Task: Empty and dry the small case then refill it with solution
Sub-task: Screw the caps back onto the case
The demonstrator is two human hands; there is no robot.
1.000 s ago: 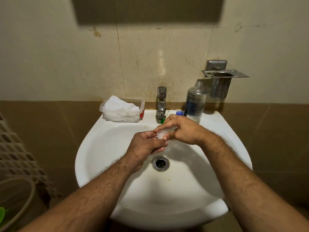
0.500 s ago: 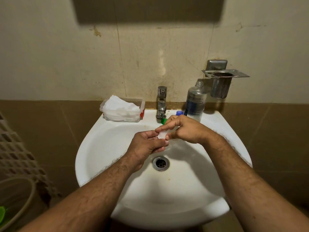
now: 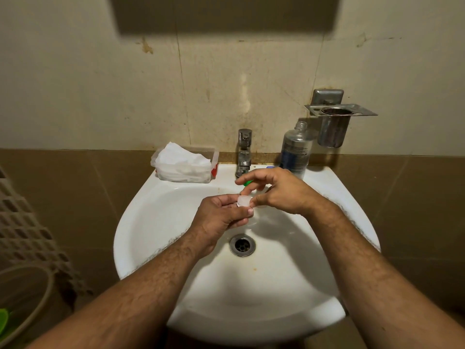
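Note:
Over the white sink (image 3: 156,222), both hands meet just above the drain. My left hand (image 3: 221,215) pinches a small translucent white case (image 3: 243,200) between thumb and fingers. My right hand (image 3: 279,190) grips the case's right end with thumb and a finger, its other fingers raised; that end is mostly hidden under the hand. A clear solution bottle (image 3: 295,151) stands uncapped on the rim at the back right. A green cap (image 3: 248,182) and a blue cap (image 3: 270,167) lie on the rim behind my right hand.
A clear box of white tissues (image 3: 185,163) sits on the rim left of the chrome tap (image 3: 244,153). The drain (image 3: 242,245) lies below the hands. A metal cup holder (image 3: 334,122) is fixed to the wall at right. A lattice basket (image 3: 22,222) stands at left.
My right hand's fingers have lifted and spread, and more of the case's round top shows between the hands. Both hands stay over the same spot.

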